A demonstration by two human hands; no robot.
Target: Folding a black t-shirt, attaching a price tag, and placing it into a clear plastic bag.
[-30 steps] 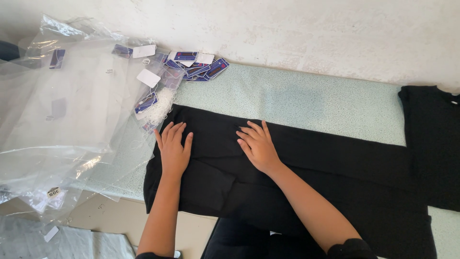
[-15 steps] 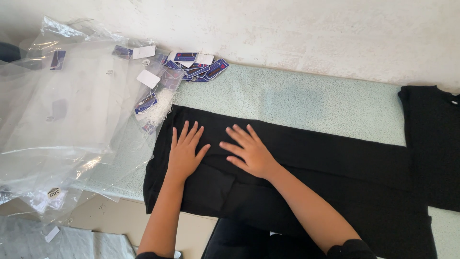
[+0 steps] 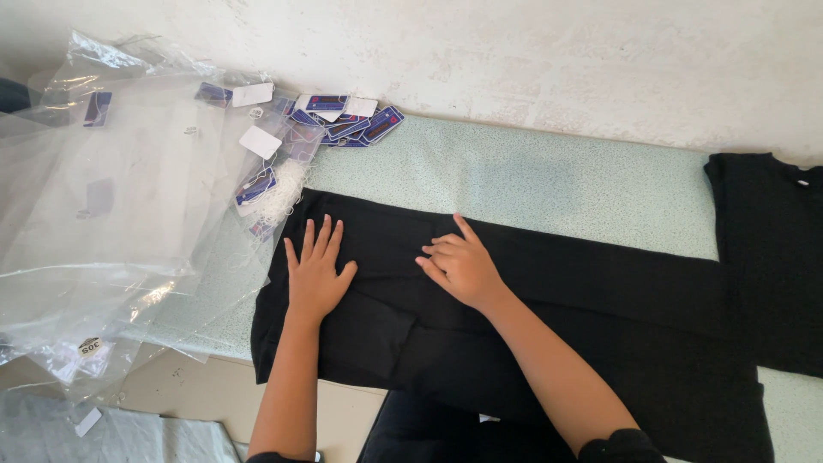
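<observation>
Clear plastic bags (image 3: 111, 197) lie heaped at the table's left end, spilling over its edge. Blue rectangular tags (image 3: 347, 120) and white tags (image 3: 261, 141) are scattered at the heap's far right, near the wall. A small round white sticker (image 3: 89, 347), probably stuck to a bag, sits low left.
</observation>
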